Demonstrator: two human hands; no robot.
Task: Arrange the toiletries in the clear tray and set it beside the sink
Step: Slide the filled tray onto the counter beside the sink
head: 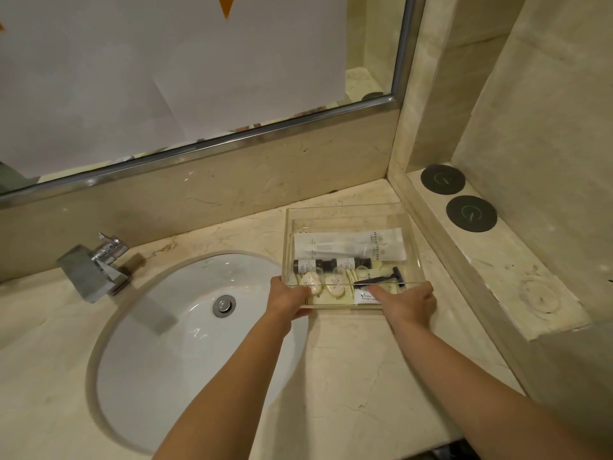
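On the stone counter (358, 353), just right of the sink (172, 327), the clear tray (351, 212) is held at its near edge by both hands. The left hand (288, 298) is clamped on the near left corner, with the thumb hooked over the rim. The right hand (406, 302) is closed on the near right corner, and one finger is laid along the rim. Whether the tray is flat on the counter or lifted a little cannot be told.

Inside the tray, long white packets (348, 244) are laid at the back. Two small dark bottles (331, 264) are lined up in the middle. Small round soaps (321, 283) and a black razor (381, 278) are kept at the front.

The job looks nearly done. If the tray is pushed too fast, the bottles could be rolled and the neat rows spoiled. If it is slid left, a corner could be tipped over the sink's edge. The smooth plastic could also be let slip.
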